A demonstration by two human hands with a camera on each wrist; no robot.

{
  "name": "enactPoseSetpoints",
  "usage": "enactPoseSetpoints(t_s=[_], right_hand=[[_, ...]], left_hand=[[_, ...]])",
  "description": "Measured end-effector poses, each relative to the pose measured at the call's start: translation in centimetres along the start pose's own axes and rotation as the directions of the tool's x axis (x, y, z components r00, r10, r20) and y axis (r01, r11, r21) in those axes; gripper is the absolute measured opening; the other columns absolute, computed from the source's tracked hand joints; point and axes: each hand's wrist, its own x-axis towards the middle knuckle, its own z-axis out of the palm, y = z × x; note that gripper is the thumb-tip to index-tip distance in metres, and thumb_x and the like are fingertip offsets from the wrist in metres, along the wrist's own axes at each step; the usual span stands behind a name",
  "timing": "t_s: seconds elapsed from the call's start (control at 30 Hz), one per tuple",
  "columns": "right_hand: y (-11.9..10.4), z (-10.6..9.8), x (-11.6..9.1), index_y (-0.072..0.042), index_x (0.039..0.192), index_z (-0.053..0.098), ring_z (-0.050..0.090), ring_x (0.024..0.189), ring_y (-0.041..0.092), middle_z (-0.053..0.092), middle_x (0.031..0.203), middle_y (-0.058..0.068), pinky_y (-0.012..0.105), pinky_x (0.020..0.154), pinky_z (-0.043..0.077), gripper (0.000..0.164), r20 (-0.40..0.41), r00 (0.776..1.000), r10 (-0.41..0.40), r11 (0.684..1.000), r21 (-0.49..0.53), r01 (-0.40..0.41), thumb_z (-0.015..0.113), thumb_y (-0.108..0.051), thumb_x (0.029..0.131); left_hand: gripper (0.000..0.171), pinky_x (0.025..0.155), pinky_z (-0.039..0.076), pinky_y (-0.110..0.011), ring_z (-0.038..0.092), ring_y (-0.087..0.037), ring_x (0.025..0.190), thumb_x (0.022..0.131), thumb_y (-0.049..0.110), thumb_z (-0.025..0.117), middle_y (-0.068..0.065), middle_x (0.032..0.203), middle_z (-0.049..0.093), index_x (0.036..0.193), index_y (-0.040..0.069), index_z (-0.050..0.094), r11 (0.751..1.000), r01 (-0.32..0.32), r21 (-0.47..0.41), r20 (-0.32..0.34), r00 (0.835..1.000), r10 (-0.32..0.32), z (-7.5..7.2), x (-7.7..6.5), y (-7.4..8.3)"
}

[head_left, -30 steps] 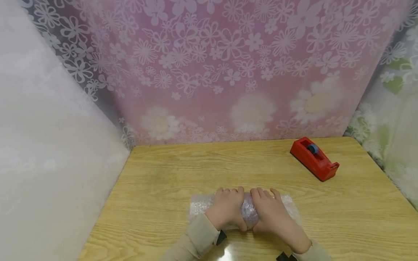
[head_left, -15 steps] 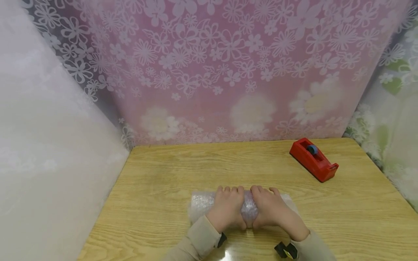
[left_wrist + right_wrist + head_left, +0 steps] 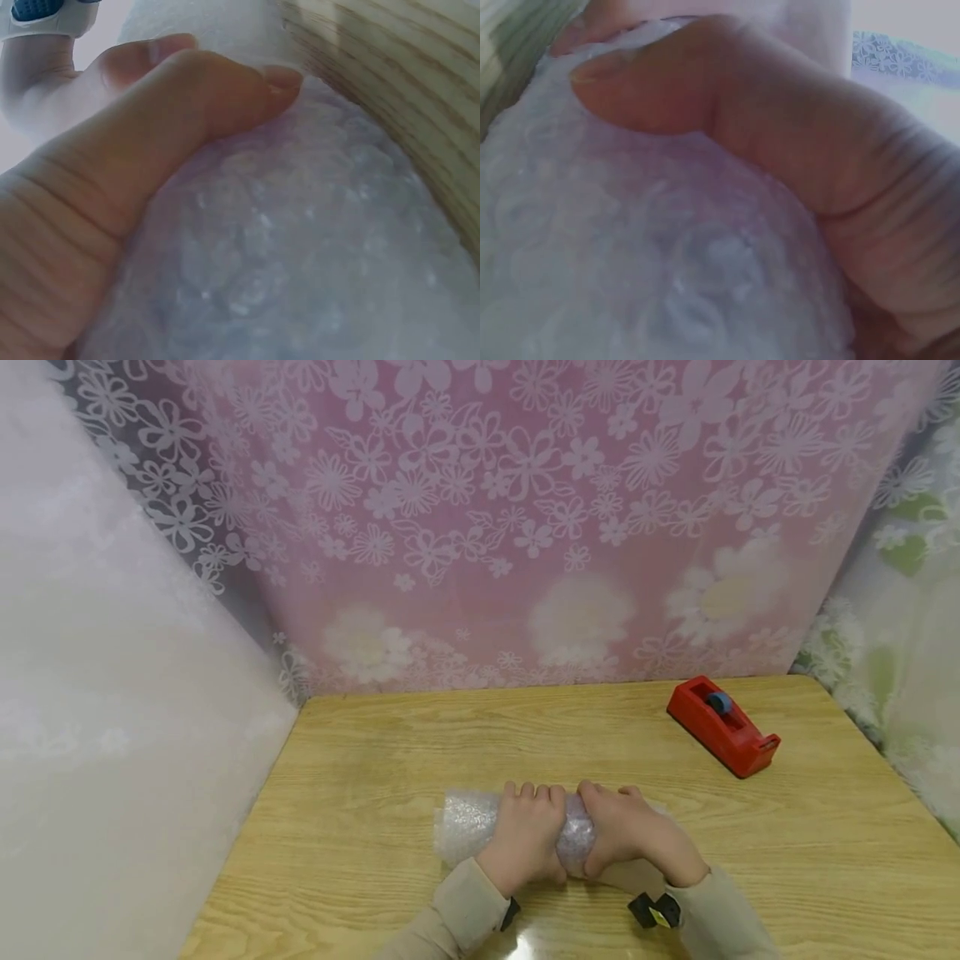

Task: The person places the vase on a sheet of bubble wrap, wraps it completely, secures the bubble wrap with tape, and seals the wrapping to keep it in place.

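Crosswise at the lower middle of the head view, over the worktop [image 3: 360, 777], is a bubble-wrap roll [image 3: 577, 835], clear and whitish toward its left end, with a purple tint showing through its middle. Whether its underside touches the wood is hidden.

Both hands grip it from above, side by side, with a short stretch of tinted wrap bare between them. The left hand [image 3: 524, 837] has its fingers bent over the far side and its thumb on the near side. The right hand [image 3: 633, 833] holds it in the same way, farther along to the right. In each wrist view a thumb presses flat along the bubbled surface.

Beige sleeves [image 3: 471, 893] cover the forearms, and a black wrist mount [image 3: 654, 912] sits at the right cuff.

Well apart, toward the far right of the wood-grain surface, a red tape dispenser [image 3: 738, 748] stands at a slant, carrying a small blue tape roll [image 3: 721, 702]. Behind hangs a pink curtain [image 3: 465, 552] patterned with white flowers.
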Motion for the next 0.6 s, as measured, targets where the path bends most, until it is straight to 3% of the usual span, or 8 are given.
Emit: enactPoseSetpoints(t_s=[0.4,0.6], right_hand=[[0.2,-0.7,0.9,-0.007,0.105,0.053,0.055,0.081,0.019,0.06,0.091,-0.001,0.053,0.077,0.039,0.068,0.081,0.997,0.001,1.0,0.002,-0.001,0.089,-0.024,0.05],[0.6,-1.1,1.1,-0.007,0.108,0.054,0.055,0.08,0.019,0.059,0.091,-0.001,0.052,0.075,0.042,0.07,0.13,0.992,-0.003,0.999,0.052,-0.004,0.089,-0.023,0.049]], left_hand=[[0.098,0.074,0.043,-0.037,0.058,-0.016,0.084,0.042,0.07,0.088,0.001,0.093,0.062,0.113,0.012,0.054,1.0,-0.009,-0.025,-0.034,0.999,0.009,0.3,-0.2,0.1],[0.1,0.081,0.046,-0.041,0.061,-0.018,0.09,0.042,0.072,0.087,0.001,0.099,0.064,0.115,0.012,0.054,1.0,-0.009,-0.029,0.011,1.0,0.01,0.1,-0.1,0.1]])
